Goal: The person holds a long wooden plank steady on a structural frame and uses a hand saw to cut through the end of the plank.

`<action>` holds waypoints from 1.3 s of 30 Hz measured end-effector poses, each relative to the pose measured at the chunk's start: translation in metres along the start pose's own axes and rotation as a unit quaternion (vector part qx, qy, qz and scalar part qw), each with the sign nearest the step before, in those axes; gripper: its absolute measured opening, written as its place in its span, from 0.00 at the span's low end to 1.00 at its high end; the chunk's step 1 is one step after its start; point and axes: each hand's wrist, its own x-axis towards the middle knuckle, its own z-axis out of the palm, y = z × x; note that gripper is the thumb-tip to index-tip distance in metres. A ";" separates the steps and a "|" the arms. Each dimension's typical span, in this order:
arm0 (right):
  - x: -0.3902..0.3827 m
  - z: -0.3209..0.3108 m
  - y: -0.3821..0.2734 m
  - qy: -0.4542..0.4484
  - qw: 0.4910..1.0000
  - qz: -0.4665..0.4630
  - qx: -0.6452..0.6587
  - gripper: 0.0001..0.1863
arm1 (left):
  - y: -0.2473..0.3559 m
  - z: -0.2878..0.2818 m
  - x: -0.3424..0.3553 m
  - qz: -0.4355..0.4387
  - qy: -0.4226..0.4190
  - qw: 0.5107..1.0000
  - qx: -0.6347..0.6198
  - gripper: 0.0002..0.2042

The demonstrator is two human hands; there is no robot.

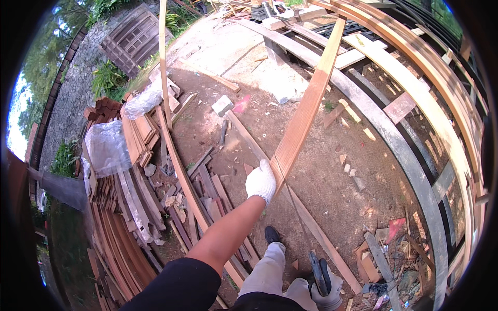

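Observation:
In a white knitted glove, my left hand [261, 182] grips the near end of a long brown wooden board [306, 114]. The board slopes up and away to the right, its far end by the wooden rack. My right hand [331, 293], in a grey and black glove, is low beside my leg and closed on the dark handle of a handsaw [317, 272]. Its blade shows almost edge-on as a thin line running up to the board near my left hand. Whether the teeth sit in a cut, I cannot tell.
A long rack [384, 116] with boards on it curves along the right. Stacked brown planks [122, 246] and plastic sheeting [106, 145] lie at left. One long plank [324, 236] crosses the dirt near my feet. Scraps [386, 259] are heaped at lower right; a pale block [223, 105] lies ahead.

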 end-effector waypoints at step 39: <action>0.132 0.075 0.034 0.081 0.989 0.018 0.123 0.33 | -0.013 0.028 0.010 -0.028 -0.010 0.996 -0.084 0.36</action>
